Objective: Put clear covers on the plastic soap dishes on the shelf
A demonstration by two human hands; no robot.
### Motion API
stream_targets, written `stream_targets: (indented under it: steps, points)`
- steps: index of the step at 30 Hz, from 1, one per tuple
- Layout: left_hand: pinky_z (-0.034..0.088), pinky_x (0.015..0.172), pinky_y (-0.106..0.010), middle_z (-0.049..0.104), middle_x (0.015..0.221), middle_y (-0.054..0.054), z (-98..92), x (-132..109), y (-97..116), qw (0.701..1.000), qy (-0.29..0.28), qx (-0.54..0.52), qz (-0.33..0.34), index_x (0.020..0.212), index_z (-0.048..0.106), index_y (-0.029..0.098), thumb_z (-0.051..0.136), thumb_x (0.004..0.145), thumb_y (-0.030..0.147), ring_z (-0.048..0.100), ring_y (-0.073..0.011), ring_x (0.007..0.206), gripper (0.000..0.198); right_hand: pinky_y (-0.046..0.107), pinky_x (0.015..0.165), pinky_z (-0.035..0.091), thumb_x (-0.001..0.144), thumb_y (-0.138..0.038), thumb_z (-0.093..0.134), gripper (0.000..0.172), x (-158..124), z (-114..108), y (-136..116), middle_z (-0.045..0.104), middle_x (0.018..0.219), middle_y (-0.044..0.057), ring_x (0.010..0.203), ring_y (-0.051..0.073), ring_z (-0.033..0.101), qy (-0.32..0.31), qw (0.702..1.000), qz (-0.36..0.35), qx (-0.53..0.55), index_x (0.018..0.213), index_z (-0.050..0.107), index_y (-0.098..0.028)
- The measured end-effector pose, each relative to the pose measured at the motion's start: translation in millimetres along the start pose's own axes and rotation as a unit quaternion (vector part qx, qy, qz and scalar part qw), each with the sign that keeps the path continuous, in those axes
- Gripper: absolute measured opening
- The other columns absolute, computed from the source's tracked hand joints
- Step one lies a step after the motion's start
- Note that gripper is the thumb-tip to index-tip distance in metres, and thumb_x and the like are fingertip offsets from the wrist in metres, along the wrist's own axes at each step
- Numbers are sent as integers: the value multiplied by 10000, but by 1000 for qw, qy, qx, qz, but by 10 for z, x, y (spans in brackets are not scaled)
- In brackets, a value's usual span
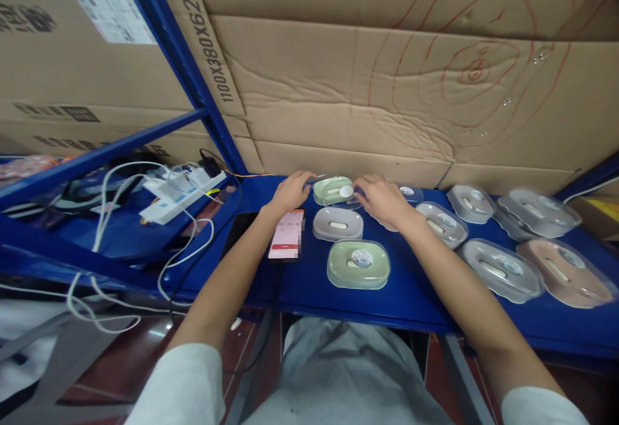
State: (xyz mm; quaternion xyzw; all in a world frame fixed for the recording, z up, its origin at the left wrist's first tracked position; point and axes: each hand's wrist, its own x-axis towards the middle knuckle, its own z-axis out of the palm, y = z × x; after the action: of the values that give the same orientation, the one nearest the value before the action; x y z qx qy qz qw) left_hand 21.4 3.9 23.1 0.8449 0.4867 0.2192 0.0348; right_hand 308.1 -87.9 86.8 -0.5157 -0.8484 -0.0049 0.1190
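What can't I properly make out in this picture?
In the head view:
Phone screen, lower right: hidden by pixelated blocks.
Print on the front green container's round label: too small and blurred.
Whether the right hand grips the white round sticker: too small to tell.
Right sleeve: cut off by the bottom edge.

Wall: creased brown cardboard (pixel 309 83), red hand-drawn rings (pixel 476 70) at 2 o'clock | Frame: blue upright (pixel 167 35), 10 o'clock | Furniture: blue tabletop (pixel 302 289), 6 o'clock | Floor: glossy red-brown tiles (pixel 138 354), light glare (pixel 159 329), 8 o'clock
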Motion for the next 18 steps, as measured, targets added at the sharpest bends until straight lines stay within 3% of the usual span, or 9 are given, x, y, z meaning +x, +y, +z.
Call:
stream_targets:
  steps: [3,6,10,14,18]
  points:
    - [404,1266,-467,595,1548,-105,28,-8,36,999,-23,4,40,1324,738,250,557,1010,244,538,-281,1473,363,358,1025,476,1050,-381,635,298,-25,97,-197,760,1313,106,1209,268,691,-77,990,-104,53,1281,734,-221]
    - [345,1292,-540,479,1665,-109,113,-12,30,996,-59,11,60,1287,769,266,726,949,344,426,-347,1564,350,335,922,493,999,-458,705,382,-30,232,-273,766,1316,99,1132,276,719,-144,977,-139,80,1298,740,-224]
    - [274,1291,-636,378,1720,-164,252,14,51,997,-65,24,43,1400,721,253,776,939,456,323,-421,1606,507,331,882,487,1036,-446,643,326,-29,319,-261,802,1211,81,1054,269,741,-162,972,-153,68,1242,775,-230]
    - [253,1278,-658,370,1709,-184,316,48,132,998,-53,28,26,1357,755,236,653,1025,474,313,-426,1598,421,354,943,497,1062,-402,605,347,-65,291,-300,783,1282,108,1120,290,741,-158,977,-141,35,1325,754,-231]
    - [259,1276,-647,402,1692,-155,301,53,166,999,-43,17,22,1330,769,262,600,1049,459,337,-403,1584,382,384,991,511,983,-463,739,437,-72,293,-331,775,1297,126,1166,328,736,-164,977,-137,18,1353,742,-231]
